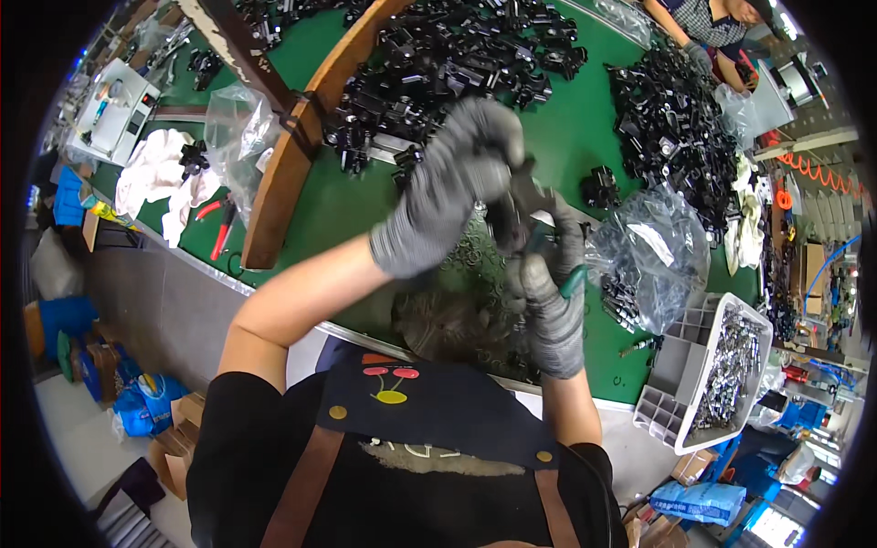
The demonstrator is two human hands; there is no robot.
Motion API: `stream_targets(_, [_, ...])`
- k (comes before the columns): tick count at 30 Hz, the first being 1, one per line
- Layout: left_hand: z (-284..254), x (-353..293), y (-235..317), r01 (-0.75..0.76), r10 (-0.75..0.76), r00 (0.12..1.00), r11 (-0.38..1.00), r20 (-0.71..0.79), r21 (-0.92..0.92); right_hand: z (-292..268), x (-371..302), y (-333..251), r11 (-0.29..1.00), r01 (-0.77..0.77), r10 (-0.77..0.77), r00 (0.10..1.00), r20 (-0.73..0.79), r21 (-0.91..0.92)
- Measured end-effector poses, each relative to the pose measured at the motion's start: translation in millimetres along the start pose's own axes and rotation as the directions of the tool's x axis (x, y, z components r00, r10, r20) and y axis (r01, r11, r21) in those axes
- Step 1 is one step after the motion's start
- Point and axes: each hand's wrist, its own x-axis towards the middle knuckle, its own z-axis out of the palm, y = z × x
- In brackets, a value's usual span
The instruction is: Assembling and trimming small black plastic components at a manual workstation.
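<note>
Both my hands wear grey knit gloves and meet above the green bench. My left hand (446, 192) is curled with its fingertips at a dark, blurred black part (507, 221), and it appears to grip that part from above. In my right hand (555, 315) is a green-handled tool (573, 281), its handle passing between thumb and fingers; its working end is hidden. Small dark rings (470, 251) lie scattered on the bench beneath my hands. A round dark dish (438, 321) sits close to the bench's front edge.
Heaps of black parts (438, 68) lie ahead, with another pile (676, 137) at right. A wooden divider (283, 178) stands at left, beside red pliers (222, 228). At right are a clear plastic bag (653, 247) and a white bin (766, 342) of metal pieces. A co-worker (708, 27) works far right.
</note>
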Motion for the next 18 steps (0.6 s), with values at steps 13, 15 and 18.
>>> stream_targets(13, [-12,44,9,0.303,-0.289,0.936,0.952,-0.201,0.041,9,13,13,0.998,0.037,-0.041,0.997,0.069,0.054])
stream_targets(15, [-63,114,11,0.206,-0.325,0.845,0.931,-0.425,-0.301,-2,6,5,0.985,-0.153,0.151,0.988,0.02,0.081])
stream_targets(18, [-214,214,27,-0.218,0.016,0.709,0.956,-0.705,-0.198,-31,-2,12,0.995,-0.092,0.091,0.996,-0.01,-0.029])
